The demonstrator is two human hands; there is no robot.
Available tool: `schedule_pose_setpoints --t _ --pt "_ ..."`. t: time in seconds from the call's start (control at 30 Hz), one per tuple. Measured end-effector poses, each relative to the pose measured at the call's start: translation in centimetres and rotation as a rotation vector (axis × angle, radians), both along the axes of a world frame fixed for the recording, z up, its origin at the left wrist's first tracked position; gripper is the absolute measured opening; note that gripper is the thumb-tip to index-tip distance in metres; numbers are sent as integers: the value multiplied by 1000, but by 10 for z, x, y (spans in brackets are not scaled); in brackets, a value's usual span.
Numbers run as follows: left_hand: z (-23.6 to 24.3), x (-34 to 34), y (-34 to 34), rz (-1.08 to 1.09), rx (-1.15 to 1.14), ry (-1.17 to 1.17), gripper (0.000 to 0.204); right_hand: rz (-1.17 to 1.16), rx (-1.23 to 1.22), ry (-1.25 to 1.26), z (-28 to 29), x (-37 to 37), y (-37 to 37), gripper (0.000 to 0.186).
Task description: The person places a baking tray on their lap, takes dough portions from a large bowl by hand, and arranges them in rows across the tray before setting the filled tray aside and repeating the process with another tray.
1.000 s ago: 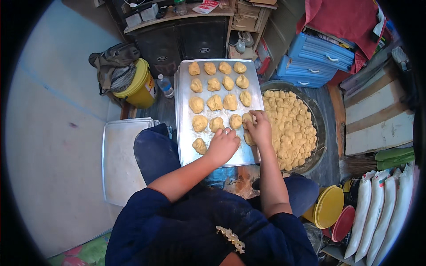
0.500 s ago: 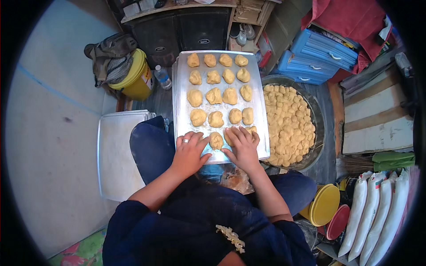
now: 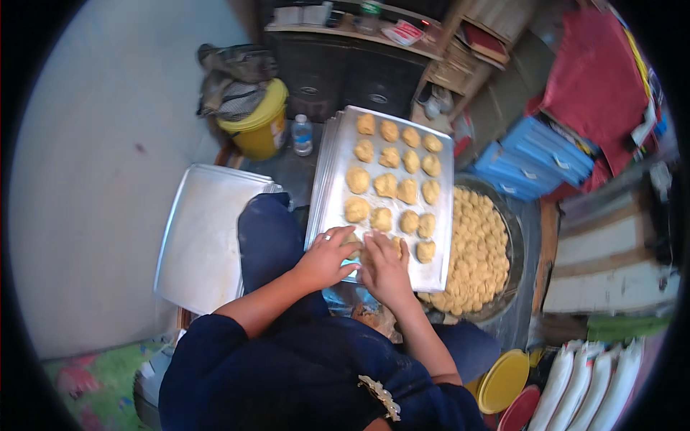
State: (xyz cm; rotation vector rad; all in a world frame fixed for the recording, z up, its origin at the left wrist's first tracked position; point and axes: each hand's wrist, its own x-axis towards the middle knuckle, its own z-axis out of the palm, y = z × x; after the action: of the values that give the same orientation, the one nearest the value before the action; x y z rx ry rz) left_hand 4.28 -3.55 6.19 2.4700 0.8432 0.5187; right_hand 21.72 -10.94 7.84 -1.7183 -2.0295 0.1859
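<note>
Tray [image 3: 336, 205] is in front of the person, far side angled right, on a stack of more trays whose edges show along its left. Dough lumps [image 3: 385, 185] are on it: four rows of four in plain view, plus a near row partly under the hands. Near row's rightmost lump [image 3: 425, 251] is uncovered, just right of the right hand.

Left hand [image 3: 327, 260]: at the tray's near left corner, fingers bent over the near-left lump [image 3: 351, 246], thumb toward the right hand. Can't tell if it grips or only touches.

Right hand [image 3: 384, 269]: just beside the left, palm down on the near edge, fingers slightly spread, a lump [image 3: 397, 246] showing between them. Grip can't be confirmed; palm side hidden.

Right of tray: dark round basin [image 3: 514, 251] with many smaller dough pieces [image 3: 474, 251]. Left, past the person's knee [image 3: 269, 241]: second tray stack [image 3: 215, 230]. Far left: water bottle [image 3: 302, 136], yellow bucket [image 3: 259, 133] with a bag [image 3: 237, 79] on top. Far right: blue drawers [image 3: 532, 154].
</note>
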Motion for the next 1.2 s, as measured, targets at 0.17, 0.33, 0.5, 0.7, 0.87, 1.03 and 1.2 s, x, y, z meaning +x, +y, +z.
schedule_pose_setpoints --t 0.17,0.33,0.5,0.7,0.87,1.03,1.2 --pt "24 -79 18 464 182 -236 44 22 -44 275 -1 9 0 48" --pt "-80 -245 20 1523 255 -115 61 422 118 350 46 -75 20 46" --pt "-222 -380 -83 1980 63 265 83 937 -127 267 15 -154 24 48" --pt "-238 -411 -113 1598 -408 -857 61 1011 -257 333 -20 -180 14 44" --pt "-186 -415 -114 1622 -870 -1043 51 922 -238 415 -18 -168 12 39" --pt "-61 -368 -109 1379 -561 -1538 41 931 -166 587 -27 -164 6 38" --pt "48 -325 -90 1192 -164 -1477 31 840 -503 778 -8 -155 13 46"
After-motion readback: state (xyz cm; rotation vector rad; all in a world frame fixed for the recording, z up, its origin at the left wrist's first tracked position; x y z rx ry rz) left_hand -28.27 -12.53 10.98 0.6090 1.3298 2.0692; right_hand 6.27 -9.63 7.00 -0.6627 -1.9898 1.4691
